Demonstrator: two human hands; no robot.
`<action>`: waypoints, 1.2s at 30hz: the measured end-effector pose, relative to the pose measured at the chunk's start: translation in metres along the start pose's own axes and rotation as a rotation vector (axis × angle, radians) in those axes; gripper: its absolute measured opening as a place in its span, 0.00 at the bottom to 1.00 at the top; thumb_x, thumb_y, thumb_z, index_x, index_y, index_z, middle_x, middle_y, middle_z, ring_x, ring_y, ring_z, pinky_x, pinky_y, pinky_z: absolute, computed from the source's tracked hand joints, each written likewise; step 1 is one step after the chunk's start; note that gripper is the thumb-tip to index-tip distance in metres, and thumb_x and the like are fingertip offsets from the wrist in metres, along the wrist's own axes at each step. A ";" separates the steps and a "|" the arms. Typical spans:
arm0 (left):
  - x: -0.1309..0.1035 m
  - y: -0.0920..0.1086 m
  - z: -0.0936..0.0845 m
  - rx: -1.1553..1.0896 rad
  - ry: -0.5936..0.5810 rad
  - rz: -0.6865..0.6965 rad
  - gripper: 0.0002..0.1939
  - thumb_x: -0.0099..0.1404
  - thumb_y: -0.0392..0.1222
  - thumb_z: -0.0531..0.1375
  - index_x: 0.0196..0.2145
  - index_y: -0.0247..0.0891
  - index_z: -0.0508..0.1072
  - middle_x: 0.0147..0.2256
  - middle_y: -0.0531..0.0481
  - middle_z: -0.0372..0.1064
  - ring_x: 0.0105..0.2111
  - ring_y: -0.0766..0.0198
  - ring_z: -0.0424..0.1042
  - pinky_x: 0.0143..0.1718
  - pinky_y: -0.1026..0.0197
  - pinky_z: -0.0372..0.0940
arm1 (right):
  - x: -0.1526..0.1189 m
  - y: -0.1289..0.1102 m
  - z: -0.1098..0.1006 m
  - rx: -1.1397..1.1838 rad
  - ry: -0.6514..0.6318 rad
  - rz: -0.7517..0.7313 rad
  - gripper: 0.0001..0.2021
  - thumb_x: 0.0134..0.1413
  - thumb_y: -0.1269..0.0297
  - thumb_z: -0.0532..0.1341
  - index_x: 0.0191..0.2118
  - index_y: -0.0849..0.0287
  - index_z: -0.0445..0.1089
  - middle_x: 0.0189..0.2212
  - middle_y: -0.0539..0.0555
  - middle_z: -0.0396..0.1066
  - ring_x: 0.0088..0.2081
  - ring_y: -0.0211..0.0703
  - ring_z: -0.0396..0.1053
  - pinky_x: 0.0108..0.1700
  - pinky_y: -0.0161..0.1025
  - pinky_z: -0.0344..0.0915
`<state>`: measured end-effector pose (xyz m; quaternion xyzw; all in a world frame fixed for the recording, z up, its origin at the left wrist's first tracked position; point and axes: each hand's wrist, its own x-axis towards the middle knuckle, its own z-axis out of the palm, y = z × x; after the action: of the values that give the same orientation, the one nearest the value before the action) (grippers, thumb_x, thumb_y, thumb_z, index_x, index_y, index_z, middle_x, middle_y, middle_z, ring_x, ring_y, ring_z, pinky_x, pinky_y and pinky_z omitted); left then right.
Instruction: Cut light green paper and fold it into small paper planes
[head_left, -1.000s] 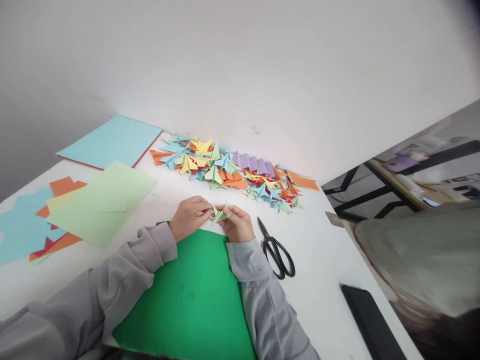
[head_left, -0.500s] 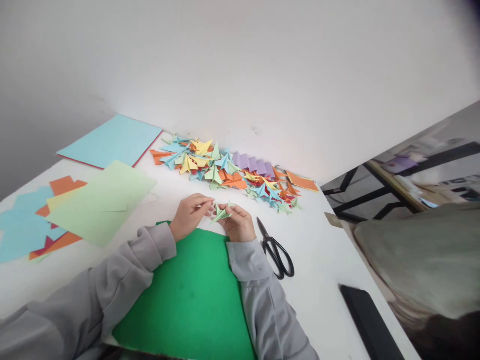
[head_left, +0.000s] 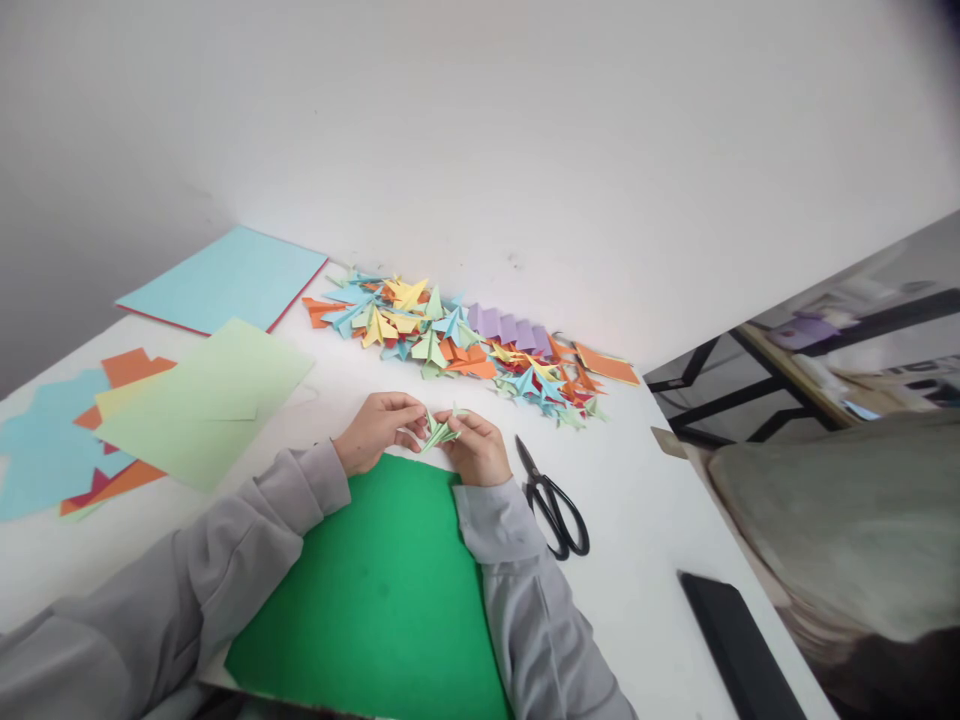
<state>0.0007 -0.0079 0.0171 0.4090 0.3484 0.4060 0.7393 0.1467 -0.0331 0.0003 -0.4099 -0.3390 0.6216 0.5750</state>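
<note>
A small light-green folded paper plane (head_left: pixel 439 434) is held between my two hands, above the far edge of a green board (head_left: pixel 375 590). My right hand (head_left: pixel 484 450) grips its right side between thumb and fingers. At its left side, my left hand (head_left: pixel 379 430) pinches the paper with thumb and forefinger. Both hands are closed, and the fingers cover part of the folds. Black-handled scissors (head_left: pixel 555 505) lie on the white table just right of my right wrist, blades pointing away from me.
Many-coloured folded paper planes (head_left: pixel 450 335) form a long heap along the wall. Light-green sheets (head_left: pixel 202 400) and blue and orange scraps (head_left: pixel 56 425) lie at left, with a blue sheet stack (head_left: pixel 225 280) behind. A black flat object (head_left: pixel 739 645) rests near the table's right edge.
My left hand has come in against the left side of the folded paper and now pinches it. My right hand keeps its hold in nearly the same place.
</note>
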 end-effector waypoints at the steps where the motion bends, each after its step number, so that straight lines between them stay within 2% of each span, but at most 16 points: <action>1: 0.000 0.000 0.000 0.009 0.000 0.002 0.09 0.50 0.40 0.62 0.23 0.30 0.69 0.20 0.50 0.65 0.20 0.69 0.65 0.18 0.65 0.64 | 0.000 0.000 0.000 -0.006 0.005 -0.005 0.09 0.32 0.61 0.68 0.24 0.59 0.74 0.22 0.49 0.71 0.24 0.34 0.65 0.27 0.34 0.63; 16: -0.001 0.001 0.001 0.120 -0.026 0.040 0.09 0.50 0.40 0.61 0.22 0.32 0.66 0.17 0.53 0.63 0.19 0.70 0.64 0.15 0.67 0.64 | 0.000 0.003 -0.004 -0.146 -0.004 -0.062 0.07 0.37 0.61 0.66 0.25 0.58 0.74 0.19 0.48 0.69 0.22 0.33 0.62 0.27 0.33 0.57; 22: -0.001 0.001 0.000 0.099 -0.027 0.030 0.10 0.49 0.40 0.62 0.20 0.33 0.63 0.16 0.54 0.62 0.18 0.71 0.63 0.15 0.69 0.62 | 0.000 0.004 -0.004 -0.142 -0.036 -0.073 0.07 0.38 0.62 0.65 0.26 0.58 0.74 0.20 0.48 0.70 0.23 0.34 0.63 0.28 0.34 0.59; 30: -0.003 0.005 0.000 0.035 -0.065 -0.011 0.11 0.49 0.43 0.61 0.23 0.32 0.66 0.19 0.52 0.62 0.19 0.69 0.64 0.13 0.69 0.60 | 0.000 -0.001 0.000 -0.031 0.015 0.008 0.09 0.32 0.61 0.68 0.24 0.59 0.74 0.19 0.49 0.70 0.22 0.35 0.65 0.26 0.34 0.63; 36: -0.002 0.004 0.000 0.059 -0.078 -0.013 0.10 0.50 0.43 0.61 0.23 0.32 0.66 0.19 0.52 0.62 0.19 0.70 0.64 0.12 0.70 0.59 | 0.001 0.000 -0.001 -0.033 -0.011 -0.002 0.09 0.33 0.61 0.67 0.25 0.59 0.74 0.20 0.49 0.70 0.23 0.36 0.65 0.27 0.35 0.63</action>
<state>-0.0018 -0.0087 0.0209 0.4438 0.3339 0.3745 0.7425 0.1480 -0.0324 0.0000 -0.4153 -0.3529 0.6176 0.5670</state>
